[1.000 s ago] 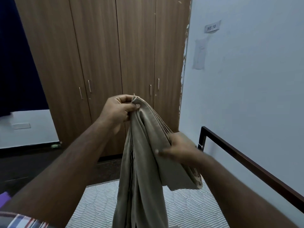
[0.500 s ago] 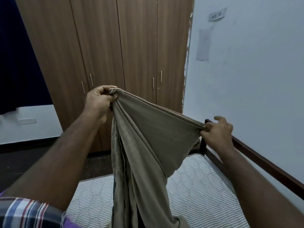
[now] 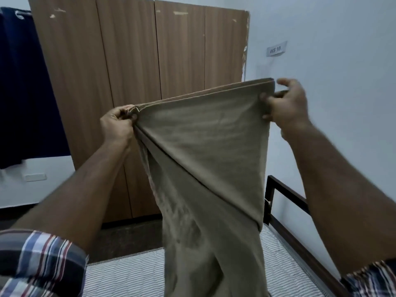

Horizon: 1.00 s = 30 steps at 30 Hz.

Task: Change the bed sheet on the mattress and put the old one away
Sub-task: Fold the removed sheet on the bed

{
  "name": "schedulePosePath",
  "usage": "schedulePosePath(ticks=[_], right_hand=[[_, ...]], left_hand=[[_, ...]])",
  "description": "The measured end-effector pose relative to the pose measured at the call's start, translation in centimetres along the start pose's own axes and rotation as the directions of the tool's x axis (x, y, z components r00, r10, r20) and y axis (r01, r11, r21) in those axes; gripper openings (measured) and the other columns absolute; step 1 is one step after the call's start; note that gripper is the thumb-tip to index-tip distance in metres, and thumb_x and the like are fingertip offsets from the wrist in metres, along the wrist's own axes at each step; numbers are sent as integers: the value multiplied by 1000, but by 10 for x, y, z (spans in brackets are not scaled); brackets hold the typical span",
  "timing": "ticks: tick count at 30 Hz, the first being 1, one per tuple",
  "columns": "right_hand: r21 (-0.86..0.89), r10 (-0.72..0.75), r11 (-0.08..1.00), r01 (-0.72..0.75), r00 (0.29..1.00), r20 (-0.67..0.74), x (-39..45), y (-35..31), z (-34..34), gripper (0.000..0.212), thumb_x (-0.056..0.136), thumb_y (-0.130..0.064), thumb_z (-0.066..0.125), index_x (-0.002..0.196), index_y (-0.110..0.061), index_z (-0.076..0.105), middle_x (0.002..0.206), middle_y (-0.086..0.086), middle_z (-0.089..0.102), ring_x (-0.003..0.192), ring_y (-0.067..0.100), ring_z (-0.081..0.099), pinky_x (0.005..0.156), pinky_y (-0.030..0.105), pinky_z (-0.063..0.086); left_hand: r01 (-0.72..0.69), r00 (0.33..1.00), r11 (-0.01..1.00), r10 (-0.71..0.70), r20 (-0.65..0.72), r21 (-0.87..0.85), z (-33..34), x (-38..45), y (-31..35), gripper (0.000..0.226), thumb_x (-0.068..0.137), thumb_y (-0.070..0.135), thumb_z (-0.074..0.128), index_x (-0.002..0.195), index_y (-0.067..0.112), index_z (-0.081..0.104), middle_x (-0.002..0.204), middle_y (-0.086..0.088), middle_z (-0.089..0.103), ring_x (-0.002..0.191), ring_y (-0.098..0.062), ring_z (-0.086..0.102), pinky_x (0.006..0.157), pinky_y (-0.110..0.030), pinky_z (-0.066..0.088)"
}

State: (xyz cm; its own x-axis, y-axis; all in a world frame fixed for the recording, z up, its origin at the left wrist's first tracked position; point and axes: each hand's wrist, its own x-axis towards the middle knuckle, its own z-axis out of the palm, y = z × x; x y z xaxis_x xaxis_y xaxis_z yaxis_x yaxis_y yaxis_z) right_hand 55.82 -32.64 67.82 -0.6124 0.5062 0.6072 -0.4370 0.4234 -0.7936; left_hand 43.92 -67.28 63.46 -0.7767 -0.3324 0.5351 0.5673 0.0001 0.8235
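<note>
My one camera sits on my head, looking forward and slightly down over the foot of the mattress (image 3: 128, 273) toward the wardrobe (image 3: 137, 82). My forearms rise from the lower corners, close to the lens; the wall (image 3: 342, 103) runs along the right.

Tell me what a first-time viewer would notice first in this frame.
The eye goes to the tan bed sheet, stretched across the middle of the view, its upper edge pulled between the left hand and the higher right hand, the rest hanging down. Below it lies the bare striped mattress. A wooden wardrobe fills the background, with a small "WS 10" label on the wall at right.
</note>
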Motion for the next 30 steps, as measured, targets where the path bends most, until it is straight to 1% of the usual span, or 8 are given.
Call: schedulePosePath(ticks=[3,8,13,15,17,22,27,30], right_hand=[[-105,226,972,-210,956,185,0,0,4,6,85,5,66,90,1,67,81,12,60,70,28,61,51,32,57],[-36,-43,998,41,997,-61,20,-47,-4,21,70,-2,51,87,-3,64,90,20,65,72,34,67,47,42,59],[-149,60,988,-44,993,103,20,-58,-4,30,76,4,44,96,-3,64,96,15,63,79,31,67,55,39,61],[-280,-156,949,144,987,-21,30,-75,-12,20,71,3,41,83,-3,56,80,12,56,70,25,59,48,26,49],[-367,-379,877,311,917,-128,34,-99,-13,23,71,-3,43,87,-8,58,84,11,62,79,23,60,59,34,46],[-444,-111,881,165,983,145,8,-62,-1,21,65,-2,47,72,-16,61,81,7,60,92,35,66,72,40,60],[-404,-410,859,316,895,-173,21,-93,-9,23,67,-6,40,82,-13,56,79,2,55,79,16,51,64,29,36],[-448,-287,854,264,958,17,14,-76,-4,30,67,-8,47,91,-12,66,85,7,62,85,22,59,70,34,46]], left_hand=[[98,986,985,-116,122,144,2,6,-9,24,86,-10,67,85,13,74,81,2,68,76,-8,61,67,-14,52],[-21,999,998,22,-25,56,16,29,24,29,81,-14,60,81,14,68,82,3,66,71,-5,58,63,-12,49],[203,977,970,-210,45,136,21,22,25,36,94,-8,42,81,20,59,79,-5,63,40,-10,58,31,-16,31],[176,984,984,-175,29,-24,25,25,35,40,93,-8,36,82,22,59,85,-7,64,50,-17,63,35,-21,44],[136,989,974,-143,-25,-179,32,29,54,43,90,-9,31,85,23,58,87,-6,64,58,-21,64,46,-31,56],[291,955,952,-283,89,-99,28,12,27,29,98,-5,50,81,17,57,98,-11,64,78,-24,66,42,-27,55],[143,985,970,-159,-65,-198,30,31,28,28,77,-4,59,79,22,67,98,-14,72,90,-33,72,66,-51,63],[250,968,959,-253,-5,-130,33,18,26,30,89,-6,52,80,20,64,90,-7,67,85,-26,69,59,-40,63]])
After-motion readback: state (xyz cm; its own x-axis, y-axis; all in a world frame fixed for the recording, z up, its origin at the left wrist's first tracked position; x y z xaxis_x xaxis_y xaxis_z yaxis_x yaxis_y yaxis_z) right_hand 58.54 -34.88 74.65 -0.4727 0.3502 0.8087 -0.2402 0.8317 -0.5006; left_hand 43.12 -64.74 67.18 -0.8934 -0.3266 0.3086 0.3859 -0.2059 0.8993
